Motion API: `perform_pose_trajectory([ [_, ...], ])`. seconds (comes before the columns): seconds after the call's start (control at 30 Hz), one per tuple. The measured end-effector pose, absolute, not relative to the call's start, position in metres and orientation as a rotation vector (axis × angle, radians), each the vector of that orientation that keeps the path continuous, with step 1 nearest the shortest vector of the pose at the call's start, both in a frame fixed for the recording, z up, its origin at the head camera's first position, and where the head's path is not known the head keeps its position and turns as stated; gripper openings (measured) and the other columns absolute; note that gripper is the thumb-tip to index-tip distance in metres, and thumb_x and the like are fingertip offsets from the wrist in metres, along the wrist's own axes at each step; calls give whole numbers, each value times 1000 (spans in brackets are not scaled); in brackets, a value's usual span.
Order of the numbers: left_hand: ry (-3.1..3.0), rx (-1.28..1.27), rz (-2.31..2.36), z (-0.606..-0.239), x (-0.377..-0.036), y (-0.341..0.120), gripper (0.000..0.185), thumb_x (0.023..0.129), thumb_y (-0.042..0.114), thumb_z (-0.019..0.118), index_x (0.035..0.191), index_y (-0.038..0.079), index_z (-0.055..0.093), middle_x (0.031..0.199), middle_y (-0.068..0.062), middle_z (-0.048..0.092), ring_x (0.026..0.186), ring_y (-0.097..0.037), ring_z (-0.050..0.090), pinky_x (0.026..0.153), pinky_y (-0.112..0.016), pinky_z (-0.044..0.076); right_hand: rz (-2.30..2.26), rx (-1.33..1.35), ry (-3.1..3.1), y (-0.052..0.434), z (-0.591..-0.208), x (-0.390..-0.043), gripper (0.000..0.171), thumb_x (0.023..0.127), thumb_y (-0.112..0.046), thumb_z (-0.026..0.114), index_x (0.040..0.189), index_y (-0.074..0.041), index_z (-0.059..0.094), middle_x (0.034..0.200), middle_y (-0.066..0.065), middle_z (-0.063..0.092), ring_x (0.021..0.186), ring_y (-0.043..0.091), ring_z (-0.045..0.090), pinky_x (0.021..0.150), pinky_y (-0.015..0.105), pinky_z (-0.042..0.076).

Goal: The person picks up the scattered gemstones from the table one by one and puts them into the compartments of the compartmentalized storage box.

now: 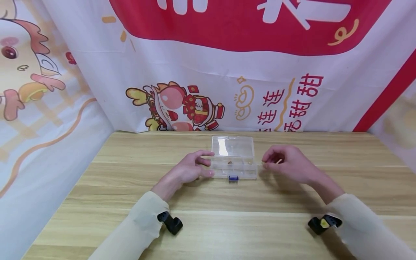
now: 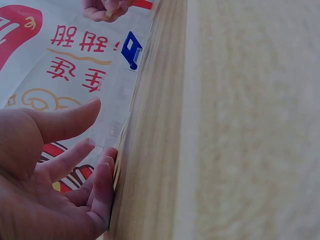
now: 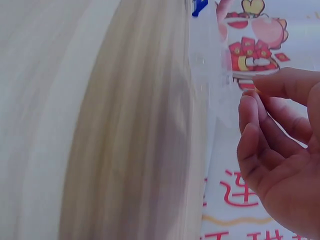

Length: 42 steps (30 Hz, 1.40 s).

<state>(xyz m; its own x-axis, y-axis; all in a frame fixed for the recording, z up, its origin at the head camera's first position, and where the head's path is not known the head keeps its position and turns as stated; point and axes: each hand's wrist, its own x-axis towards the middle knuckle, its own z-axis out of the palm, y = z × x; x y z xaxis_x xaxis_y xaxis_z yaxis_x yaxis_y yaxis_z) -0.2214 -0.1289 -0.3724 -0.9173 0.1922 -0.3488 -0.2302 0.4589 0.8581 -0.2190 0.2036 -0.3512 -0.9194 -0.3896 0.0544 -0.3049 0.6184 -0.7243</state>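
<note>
A clear plastic compartment box stands on the table with its lid raised at the back and a blue latch at its front. My left hand rests at the box's left side, thumb and fingers spread apart, with fingertips right at its edge. In the left wrist view its fingers are loosely bent. Just right of the box, my right hand pinches a tiny yellowish piece between thumb and index finger; its kind cannot be made out. A small brown piece lies in a back compartment.
The wooden table runs back to a white cloth printed with cartoon figures and red characters. A black wrist camera sits on the left sleeve, another black camera on the right.
</note>
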Motion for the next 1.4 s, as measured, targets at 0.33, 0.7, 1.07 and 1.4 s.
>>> perform_pose_trajectory([
  [0.33,2319,-23,1452,-372,-221,-129,61,92,15,82,146,34,61,136,-4,65,118,-26,60,83,-31,50,-1335,-530,2670,165,-351,-222,9,91,-9,79,99,-8,74,96,8,72,89,21,64,75,24,55],
  [0.7,2320,-11,1449,-371,-221,-131,62,93,15,81,148,33,60,137,-5,66,116,-25,61,82,-31,50,-1388,-571,2596,123,-354,-229,8,90,-4,79,98,-7,76,94,7,73,87,20,64,77,25,56],
  [1.07,2311,0,1428,-373,-221,-131,61,94,17,80,149,32,59,138,-6,66,119,-26,60,84,-32,51,-1352,-572,2549,101,-360,-229,8,93,-8,80,99,-12,80,96,4,74,89,19,65,82,31,57],
  [1.4,2307,-3,1430,-373,-224,-131,62,93,17,81,149,33,59,138,-5,66,117,-26,60,82,-31,52,-1353,-498,2538,91,-364,-229,10,91,-7,80,101,-9,81,95,5,75,87,19,66,80,34,57],
])
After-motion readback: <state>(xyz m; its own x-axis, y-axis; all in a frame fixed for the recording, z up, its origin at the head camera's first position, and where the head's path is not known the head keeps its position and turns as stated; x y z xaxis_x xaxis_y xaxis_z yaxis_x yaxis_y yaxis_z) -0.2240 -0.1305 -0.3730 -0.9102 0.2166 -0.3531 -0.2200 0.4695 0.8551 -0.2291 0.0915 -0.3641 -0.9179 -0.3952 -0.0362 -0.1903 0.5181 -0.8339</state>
